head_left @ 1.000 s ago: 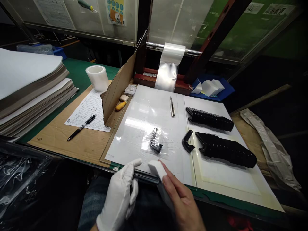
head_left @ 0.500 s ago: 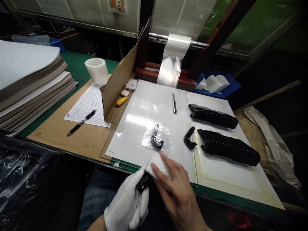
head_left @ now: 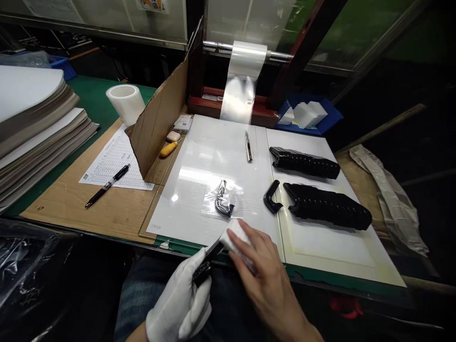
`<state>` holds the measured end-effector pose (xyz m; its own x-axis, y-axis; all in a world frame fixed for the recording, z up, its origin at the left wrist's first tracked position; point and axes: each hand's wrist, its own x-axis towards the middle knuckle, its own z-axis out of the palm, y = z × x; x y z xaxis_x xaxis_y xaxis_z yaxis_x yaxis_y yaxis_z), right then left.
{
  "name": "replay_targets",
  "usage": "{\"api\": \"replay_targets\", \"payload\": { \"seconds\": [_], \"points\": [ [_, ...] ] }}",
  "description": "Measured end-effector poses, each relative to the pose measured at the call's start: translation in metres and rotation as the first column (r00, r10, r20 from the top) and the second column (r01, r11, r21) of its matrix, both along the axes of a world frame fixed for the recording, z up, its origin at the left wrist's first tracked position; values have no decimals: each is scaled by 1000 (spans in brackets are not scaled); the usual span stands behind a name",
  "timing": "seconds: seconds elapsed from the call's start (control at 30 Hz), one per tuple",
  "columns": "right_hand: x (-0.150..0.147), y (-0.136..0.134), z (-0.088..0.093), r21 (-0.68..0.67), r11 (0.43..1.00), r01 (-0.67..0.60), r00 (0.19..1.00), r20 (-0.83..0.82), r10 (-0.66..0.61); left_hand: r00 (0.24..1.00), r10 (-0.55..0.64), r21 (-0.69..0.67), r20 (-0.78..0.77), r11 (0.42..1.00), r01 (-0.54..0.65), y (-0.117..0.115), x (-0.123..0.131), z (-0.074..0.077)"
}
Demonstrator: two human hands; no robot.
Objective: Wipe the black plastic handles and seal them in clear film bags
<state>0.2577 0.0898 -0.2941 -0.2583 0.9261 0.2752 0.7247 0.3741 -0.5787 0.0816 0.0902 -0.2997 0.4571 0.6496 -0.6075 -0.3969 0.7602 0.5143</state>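
Two hands meet just above the front edge of the bench: the gloved left hand (head_left: pixel 178 299) is closed around one end of a black hooked plastic part (head_left: pixel 202 273), and the bare right hand (head_left: pixel 267 270) lies over a white foam block (head_left: pixel 237 237), its spread fingers (head_left: pixel 254 242) bearing down so that the block sits on the part's far end. The part is held in the air, off the work surface, and at this point of contact the glove's hold needs to stay firm against the block's pressure. Just ahead lies a white plastic sheet (head_left: pixel 185 199) carrying a similar hooked part in a clear poly bag (head_left: pixel 221 204). To the right, on a white board (head_left: pixel 320 247), an unbagged hooked part (head_left: pixel 271 197) rests beside two long black comb-like parts (head_left: pixel 304 163) (head_left: pixel 327 205). A snap-off utility knife (head_left: pixel 248 146) lies on the sheet below a hanging band of clear film (head_left: pixel 242 80). Further left stand a cardboard divider (head_left: pixel 158 114), a yellow-handled tool (head_left: pixel 168 149), a roll of clear tape (head_left: pixel 125 104), a printed form (head_left: pixel 117 166) and a black pen (head_left: pixel 107 185), with a tall stack of paper sheets (head_left: pixel 35 137) beyond.
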Motion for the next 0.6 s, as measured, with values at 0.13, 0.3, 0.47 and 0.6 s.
{"api": "replay_targets", "payload": {
  "seconds": [0.13, 0.3, 0.47, 0.6],
  "points": [
    [3, 1, 4, -57, 993, -106, 990, -98, 100, 1000, -15, -12, 21, 1000, 15, -5, -4, -6],
    [24, 12, 31, -698, 712, -75, 850, -418, -321, 990, -59, 114, -124, 991, 74, -10, -16, 3],
    [24, 11, 47, -631, 753, -187, 718, -611, -334, 968, -65, 301, -242, 944, 138, 5, -23, 37],
    [0, 6, 34, 28, 954, -298, 828, -489, 273, 896, -137, 407, -423, 854, 323, 16, -24, 51]
  ]
}}
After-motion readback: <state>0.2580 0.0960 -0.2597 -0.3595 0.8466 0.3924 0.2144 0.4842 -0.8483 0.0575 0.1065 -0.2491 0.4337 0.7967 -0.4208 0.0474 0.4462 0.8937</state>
